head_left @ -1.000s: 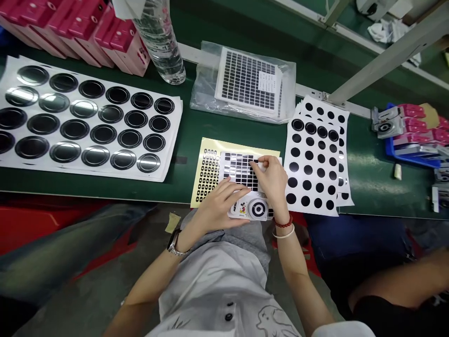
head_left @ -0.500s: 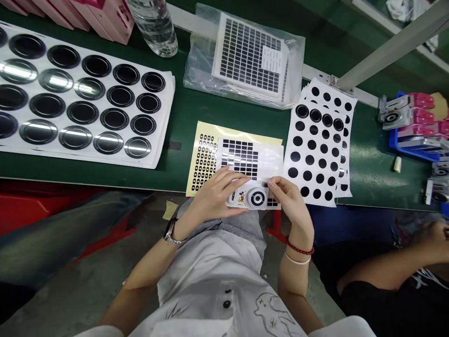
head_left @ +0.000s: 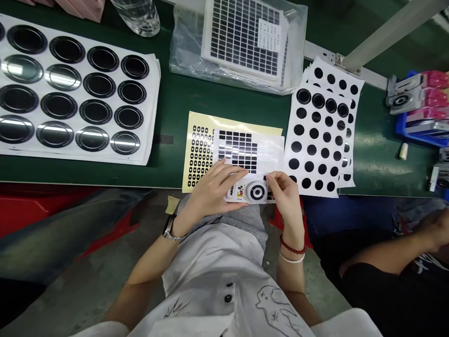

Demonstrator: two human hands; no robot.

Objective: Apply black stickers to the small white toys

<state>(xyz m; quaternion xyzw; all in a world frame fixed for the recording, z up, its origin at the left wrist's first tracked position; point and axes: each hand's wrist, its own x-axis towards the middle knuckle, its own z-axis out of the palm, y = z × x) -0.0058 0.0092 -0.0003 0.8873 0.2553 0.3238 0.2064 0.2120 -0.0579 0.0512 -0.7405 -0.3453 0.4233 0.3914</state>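
Observation:
A white toy camera point(head_left: 242, 192) with a round lens of dark and light rings and a colourful cartoon figure lies level in my left hand point(head_left: 219, 188). The fingers of that hand run along its top edge and the thumb along its bottom. My right hand point(head_left: 286, 189) pinches thumb and forefinger at the camera's upper right corner, by a small dark patch; what is between the fingertips is too small to make out. Under the hands lies a white sheet of black rectangular stickers point(head_left: 238, 150), partly bare, over a yellowish sheet of small black stickers point(head_left: 199, 154).
Sheets of black round stickers point(head_left: 317, 150) lie at right, large oval ones point(head_left: 94, 112) at left. A plastic bag of sticker sheets point(head_left: 242, 42) and a bottle point(head_left: 140, 18) are behind. A blue bin point(head_left: 417, 133) holds pink and white cameras. A co-worker's arm point(head_left: 389, 255) shows at right.
My right hand has come in slightly to the left, its fingertips now at the camera's upper right corner. My left hand keeps its hold. The whole view has shifted a little.

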